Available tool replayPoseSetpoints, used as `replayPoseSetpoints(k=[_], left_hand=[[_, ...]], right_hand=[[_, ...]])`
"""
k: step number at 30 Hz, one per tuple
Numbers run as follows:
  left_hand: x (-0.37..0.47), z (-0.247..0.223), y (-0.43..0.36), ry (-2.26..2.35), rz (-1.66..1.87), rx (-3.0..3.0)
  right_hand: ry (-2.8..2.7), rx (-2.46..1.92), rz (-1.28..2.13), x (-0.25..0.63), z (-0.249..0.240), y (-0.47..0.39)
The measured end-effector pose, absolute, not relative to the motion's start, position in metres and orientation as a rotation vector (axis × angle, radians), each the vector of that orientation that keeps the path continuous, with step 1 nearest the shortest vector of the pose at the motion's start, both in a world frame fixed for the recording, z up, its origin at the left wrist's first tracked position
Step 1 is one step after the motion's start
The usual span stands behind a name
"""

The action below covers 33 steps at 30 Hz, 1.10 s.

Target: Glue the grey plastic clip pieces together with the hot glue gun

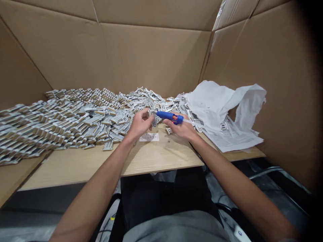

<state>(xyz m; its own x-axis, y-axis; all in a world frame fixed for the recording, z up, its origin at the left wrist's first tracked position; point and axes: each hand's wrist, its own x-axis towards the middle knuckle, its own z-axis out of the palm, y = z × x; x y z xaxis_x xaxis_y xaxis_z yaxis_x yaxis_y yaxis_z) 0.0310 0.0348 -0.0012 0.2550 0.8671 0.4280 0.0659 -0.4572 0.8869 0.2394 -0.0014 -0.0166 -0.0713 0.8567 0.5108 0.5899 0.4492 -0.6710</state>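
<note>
We hold a small piece (pixel 154 123) pinched between the thumb and fingers of our left hand (pixel 141 123), just above the middle of the wooden table (pixel 161 158). Our right hand (pixel 185 129) is closed around a blue glue gun (pixel 166 116), with the thumb along its near side and a clear glue stick (pixel 188 121) jutting from its back end. The gun lies nearly level and its front end points left at the piece; from here we cannot tell whether the two touch. Below our left fingers a white card (pixel 149 137) lies flat on the wood. To our left, pale pieces stand packed in long slanting rows (pixel 32 131), and a loose heap (pixel 113 118) of similar ones lies between those rows and our hands. On our right, a crumpled white sheet (pixel 209 101) rests over some papers (pixel 233 138). Cardboard walls (pixel 156 57) rise behind the table and at both sides.
</note>
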Motion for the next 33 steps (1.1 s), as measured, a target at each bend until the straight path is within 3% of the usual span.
replayPoseSetpoints(k=[33], left_hand=[[0.0284,-0.0078,0.0358,1.001,1.323,1.898]], right_hand=[[-1.901,-1.137,0.13,0.2307,-0.0119,-0.0034]])
